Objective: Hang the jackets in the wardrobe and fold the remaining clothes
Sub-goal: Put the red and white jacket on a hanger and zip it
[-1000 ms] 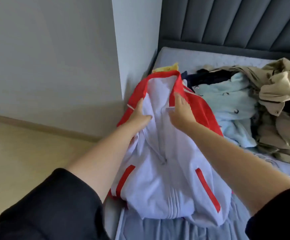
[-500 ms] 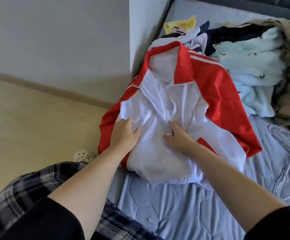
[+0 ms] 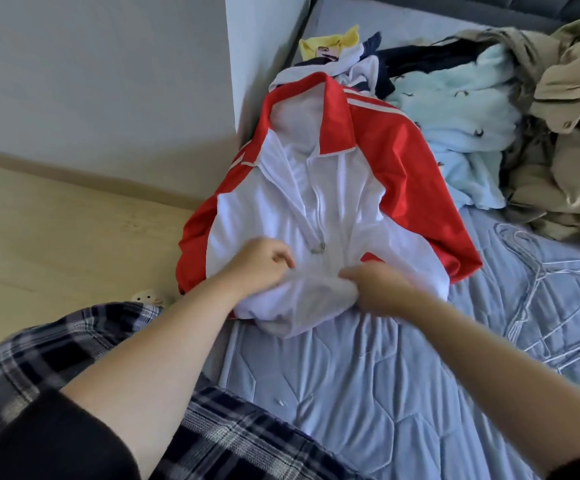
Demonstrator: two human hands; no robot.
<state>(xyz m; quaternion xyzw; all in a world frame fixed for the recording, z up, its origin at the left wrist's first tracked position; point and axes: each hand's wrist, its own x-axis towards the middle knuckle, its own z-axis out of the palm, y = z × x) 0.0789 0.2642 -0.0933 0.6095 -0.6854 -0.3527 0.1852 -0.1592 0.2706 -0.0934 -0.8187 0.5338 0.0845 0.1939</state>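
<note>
Red-and-white zip track jacket (image 3: 330, 202) flat on blue quilted bed (image 3: 368, 393), front up. Left hand (image 3: 259, 266) grip curled, pinching hem; right hand (image 3: 373, 289) bunching hem. Clothes pile (image 3: 472, 109) at two o'clock.

The red-and-white jacket (image 3: 319, 202) lies face-up on the bed's left edge — collar toward twelve o'clock, hem bunched at six, zip partly open. At two o'clock sits a heap of clothes (image 3: 482, 109) — pale blue, khaki, dark and yellow pieces, all unfolded.

left hand (image 3: 257, 263): fingers curled | right hand (image 3: 373, 289): fingers curled, gripping
</note>
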